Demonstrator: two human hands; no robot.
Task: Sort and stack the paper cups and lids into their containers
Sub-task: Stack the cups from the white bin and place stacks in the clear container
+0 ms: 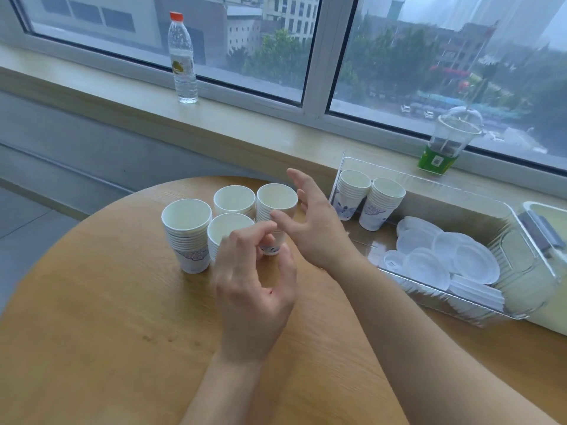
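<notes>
Both hands hover over the desk (92, 317) holding nothing: the left hand (254, 286) has loosely curled fingers in front of the cup stacks, the right hand (310, 222) is spread open beside the far-right stack. Four stacks of paper cups (187, 234) remain on the desk. Two cup stacks (368, 197) already stand in the clear container (518, 219), with the lids (445, 256) heaped beside them. Roughly a third of the cups look sorted.
</notes>
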